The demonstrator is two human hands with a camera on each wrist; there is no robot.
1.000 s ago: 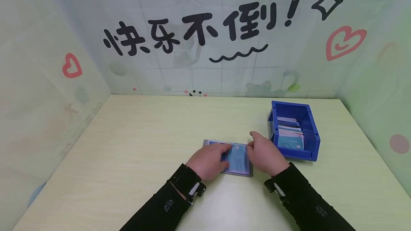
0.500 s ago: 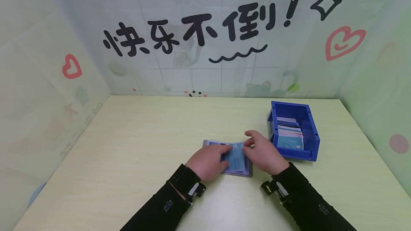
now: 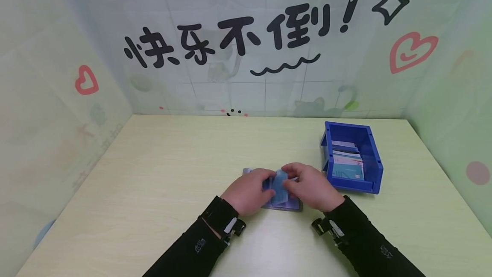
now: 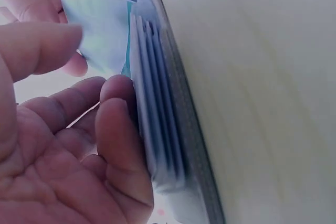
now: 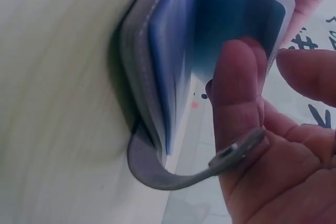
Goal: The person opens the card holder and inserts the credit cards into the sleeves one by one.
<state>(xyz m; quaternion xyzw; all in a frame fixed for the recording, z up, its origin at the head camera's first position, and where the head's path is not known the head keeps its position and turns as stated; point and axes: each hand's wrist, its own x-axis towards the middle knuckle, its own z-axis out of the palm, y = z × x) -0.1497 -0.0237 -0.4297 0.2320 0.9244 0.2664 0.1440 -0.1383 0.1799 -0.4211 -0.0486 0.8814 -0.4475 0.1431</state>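
Right hand (image 3: pixel 313 188): shifted leftward since a second ago, and the clear leaf (image 3: pixel 280 186) with a blue card in it, flatter then, now tilts up at its fingertips
Backdrop (image 3: pixel 161 93): lettered sheet rising well beyond both hands
Counter (image 3: pixel 173 174): pale wood-look top beneath both hands, reaching out broadly past the left hand (image 3: pixel 249 191)
Blue bin (image 3: pixel 357 186): just beside the right hand, on its outer, far side, with a row of cards (image 3: pixel 347 170) inside
Left hand's state: loosely spread, thumb apart from the fingers, fingertips against the page stack (image 4: pixel 157 114); no clear pinch shows
Right hand's state: fingers and thumb nearly closed, the leaf's free edge pinched between them
Card holder (image 3: pixel 294 204): on the counter between the hands, its left part hidden under the left hand; probably light, the grey cover firm enough to steady by its border
Leaf: raised from the holder, between left and right fingertips; likely soft and slippery, stiffened by the card, so best taken at the free outer edge, gently, as the seam could crease or tear
Strap (image 5: pixel 157 179): curls from the holder's edge toward the right palm; whether it touches, I cannot tell; looks bendy, with a small snap (image 5: pixel 228 153) near its end
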